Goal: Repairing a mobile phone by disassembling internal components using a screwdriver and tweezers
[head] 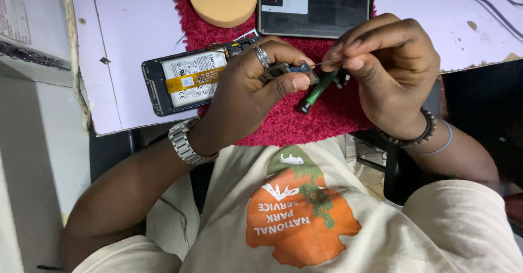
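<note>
- Holding a small dark metal and blue phone part point(289, 71) up in the air, the left hand point(248, 90) pinches it tight between thumb and fingers, just above the fuzzy red mat point(294, 120).
- The right hand point(389, 69) has its fingers pressed together on a thin green-handled tool point(317, 88). The fine tip of the tool looks to touch the little part.
- The small part looks light, thin and stiff. I think it could bend or crack if squeezed hard.
- The best place to hold it seems to be by its edges, the way the left grip has it now.
- It is so tiny that it may slip out and get lost in the fuzzy mat.
- An open black phone with a white and yellow battery showing point(188, 80) lies on the pale table point(136, 28), partly on the mat, near the left hand.
- A dark flat phone back cover point(315, 9) lies at the top of the mat, beside a round tan sponge point(222, 0).
- A silver watch point(182, 139) is on the left wrist and a bead bracelet point(417, 134) is on the right wrist.
</note>
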